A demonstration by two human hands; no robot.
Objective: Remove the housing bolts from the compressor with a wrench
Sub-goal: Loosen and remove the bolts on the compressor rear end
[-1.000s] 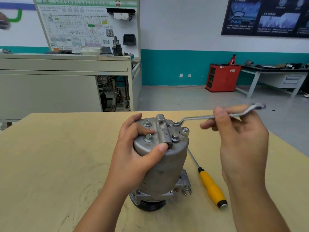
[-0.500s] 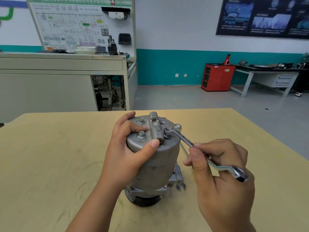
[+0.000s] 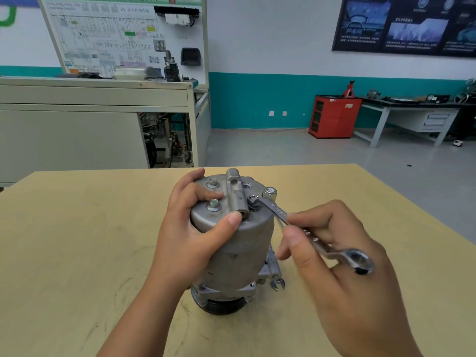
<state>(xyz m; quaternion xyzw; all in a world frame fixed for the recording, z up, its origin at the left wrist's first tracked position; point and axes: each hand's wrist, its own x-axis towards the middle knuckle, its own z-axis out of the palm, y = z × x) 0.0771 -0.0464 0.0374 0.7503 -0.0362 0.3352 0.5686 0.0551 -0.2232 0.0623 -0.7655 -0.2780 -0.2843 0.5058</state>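
Evidently, the left hand [image 3: 190, 235] clutched the compressor [image 3: 231, 243] against twisting while the right hand's [image 3: 342, 266] fingers [image 3: 293, 237] pinched the wrench [image 3: 309, 235], its ring seemingly seated on a bolt [image 3: 253, 203].

A tan table [image 3: 77, 228] fronts a wiring display board [image 3: 123, 34], a red cabinet [image 3: 334, 117] and a wall poster [image 3: 404, 24].

We see our left hand [image 3: 190, 235] and right hand [image 3: 342, 258] bare, fingernails [image 3: 235, 218] short and plain, forearms [image 3: 144, 318] uncovered down to the frame's edge.
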